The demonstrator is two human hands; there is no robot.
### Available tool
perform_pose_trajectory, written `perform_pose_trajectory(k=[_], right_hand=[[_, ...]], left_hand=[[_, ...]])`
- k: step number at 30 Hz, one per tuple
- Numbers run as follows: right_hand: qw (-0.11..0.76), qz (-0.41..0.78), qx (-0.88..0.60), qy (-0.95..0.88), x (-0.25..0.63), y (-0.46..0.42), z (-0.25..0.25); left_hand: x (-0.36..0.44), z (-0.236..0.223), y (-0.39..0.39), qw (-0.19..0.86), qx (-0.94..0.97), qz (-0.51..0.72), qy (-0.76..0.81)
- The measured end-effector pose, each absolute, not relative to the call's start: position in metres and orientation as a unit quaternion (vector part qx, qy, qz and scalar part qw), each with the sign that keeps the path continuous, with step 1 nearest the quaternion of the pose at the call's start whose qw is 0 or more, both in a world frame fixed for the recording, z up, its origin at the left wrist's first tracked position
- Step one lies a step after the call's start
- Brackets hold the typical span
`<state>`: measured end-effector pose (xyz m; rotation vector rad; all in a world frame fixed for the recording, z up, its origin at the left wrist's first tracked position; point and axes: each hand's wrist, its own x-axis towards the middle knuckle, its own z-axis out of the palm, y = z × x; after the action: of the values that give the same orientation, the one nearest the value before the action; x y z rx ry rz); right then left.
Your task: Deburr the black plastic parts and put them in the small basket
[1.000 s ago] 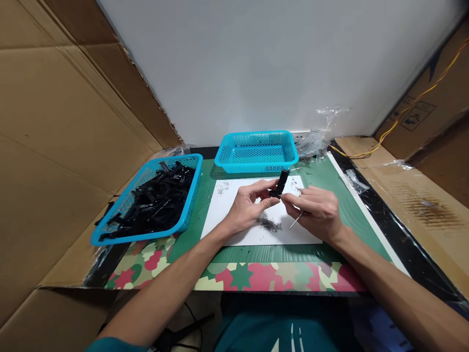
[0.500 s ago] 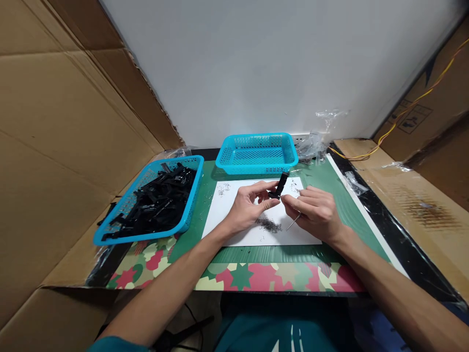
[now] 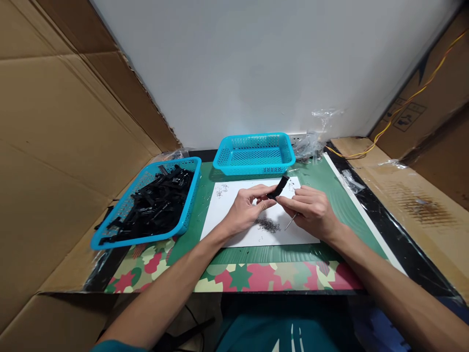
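Observation:
Between the thumb and fingers of my left hand is a black plastic part, its long end tilted up to the right. My right hand is closed round a thin metal tool, whose shaft sticks out below the fingers; its tip kind is too small to tell. The right index finger and thumb meet at the lower end of the black part, and whatever they pinch there is hidden. Under the hands lies a white sheet with a pile of tiny dark springs or wire pieces.
At the left, a blue basket holds many black plastic parts. Another blue basket stands behind the sheet. Plastic bags lie at the back right. Cardboard walls flank the green mat, and a yellow cable hangs on the right.
The black part has tilted further right in my left hand. My right fingertips stay at its lower end. The whole view has shifted slightly.

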<state>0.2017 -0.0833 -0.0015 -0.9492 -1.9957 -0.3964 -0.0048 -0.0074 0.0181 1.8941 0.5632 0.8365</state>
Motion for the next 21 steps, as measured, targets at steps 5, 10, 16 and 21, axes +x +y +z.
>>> perform_pose_trajectory(k=[5,10,16,21], right_hand=[[0.428,-0.162,-0.408,-0.790,0.201,-0.083,0.002],[0.417,-0.143,-0.414,-0.796,0.205,-0.083,0.006],[0.417,-0.131,-0.411,-0.800,0.208,-0.082,0.006],[0.421,-0.082,-0.449,-0.784,0.213,-0.077,-0.001]], left_hand=[[-0.004,0.023,-0.009,0.496,0.777,0.324,0.213],[-0.003,0.020,-0.008,0.561,0.740,0.300,0.220],[-0.004,0.019,-0.008,0.579,0.746,0.248,0.217],[-0.005,0.022,-0.009,0.462,0.804,0.282,0.246]])
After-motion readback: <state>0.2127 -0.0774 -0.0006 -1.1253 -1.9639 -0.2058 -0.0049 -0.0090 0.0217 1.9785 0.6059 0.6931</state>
